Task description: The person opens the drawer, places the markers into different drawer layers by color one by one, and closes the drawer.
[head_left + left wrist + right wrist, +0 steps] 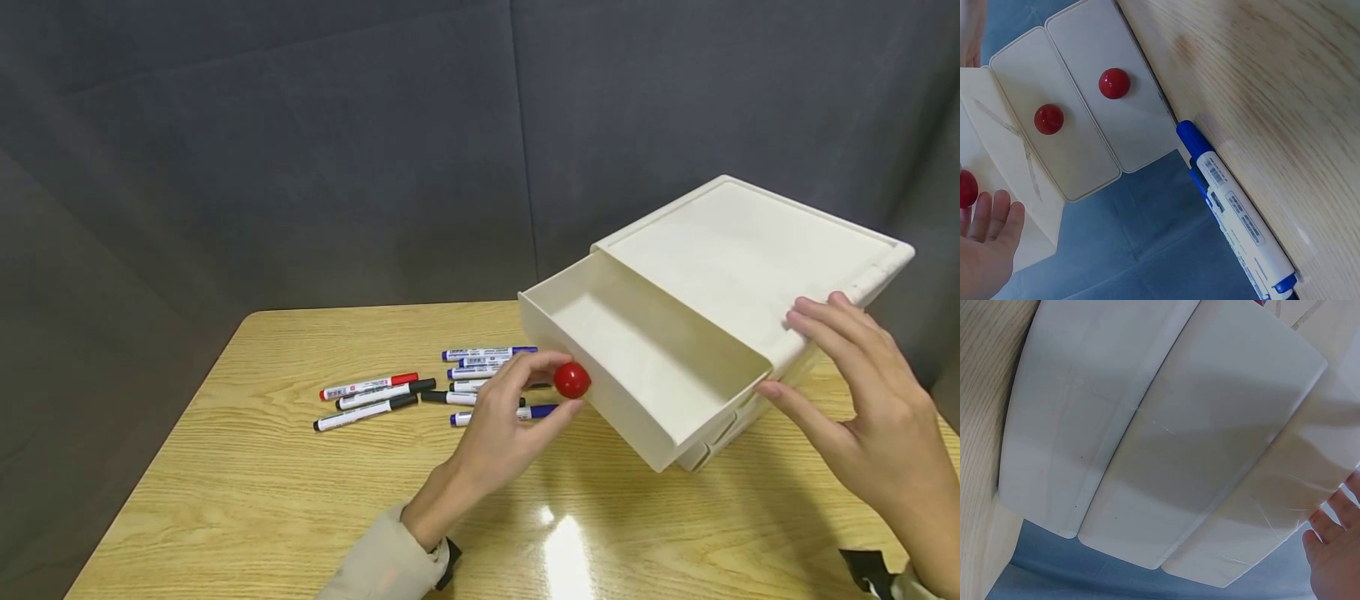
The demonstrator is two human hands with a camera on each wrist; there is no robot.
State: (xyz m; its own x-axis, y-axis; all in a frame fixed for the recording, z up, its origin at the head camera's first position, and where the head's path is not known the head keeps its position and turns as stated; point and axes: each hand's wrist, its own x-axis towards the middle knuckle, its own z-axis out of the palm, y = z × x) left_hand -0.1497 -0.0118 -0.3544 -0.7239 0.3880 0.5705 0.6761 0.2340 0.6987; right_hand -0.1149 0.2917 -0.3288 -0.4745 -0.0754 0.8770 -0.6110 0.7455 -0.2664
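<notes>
A white drawer cabinet [750, 250] stands at the right of the table, set at an angle. Its top drawer [626, 417] is pulled out, and the inside that shows is bare. My left hand [498, 425] pinches that drawer's round red knob [572, 380] between thumb and forefinger. Below, two lower drawers with red knobs [1114, 83] are pushed in, as the left wrist view shows. My right hand [877, 400] rests along the cabinet's right top edge, fingers spread and thumb near the front corner. In the right wrist view its fingertips touch the edge of the cabinet's side [1185, 444].
Several blue- and black-capped markers [480, 373] lie behind my left hand. Farther left lie a red marker [367, 387] and two black ones [367, 412]. Under everything is a wooden table [247, 475], with a dark grey curtain [337, 167] behind it.
</notes>
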